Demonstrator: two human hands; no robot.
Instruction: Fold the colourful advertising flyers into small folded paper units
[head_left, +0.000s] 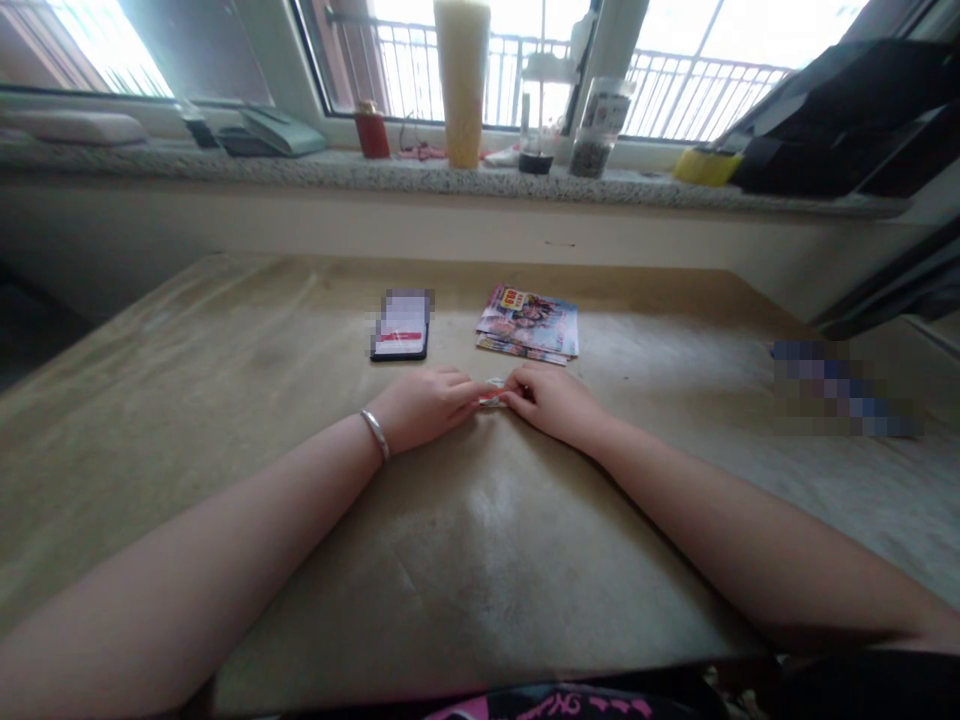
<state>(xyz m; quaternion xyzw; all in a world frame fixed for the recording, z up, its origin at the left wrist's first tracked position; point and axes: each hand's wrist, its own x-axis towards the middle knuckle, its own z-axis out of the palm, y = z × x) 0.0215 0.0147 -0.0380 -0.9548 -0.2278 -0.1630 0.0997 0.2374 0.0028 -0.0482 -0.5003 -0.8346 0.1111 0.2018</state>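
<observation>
My left hand (429, 404), with a silver bangle at the wrist, reaches to the middle of the table, its fingers together on the left end of a small folded piece of paper (493, 394). The paper is pale with a red stripe. Its right end is pinched between the thumb and curled fingers of my right hand (551, 400). The fingers hide both ends of the paper. Just beyond my hands lies a short stack of colourful printed leaflets (529, 325). A phone-like device (402, 325), partly blurred out, lies flat beyond my left hand.
A blurred-out bluish thing (840, 388) lies at the table's right side. Along the granite windowsill (420, 175) stand a tall yellowish cylinder (463, 90), a red container (371, 132), a clear jar (598, 130), a yellow object (705, 166) and a black bag-like item (840, 120).
</observation>
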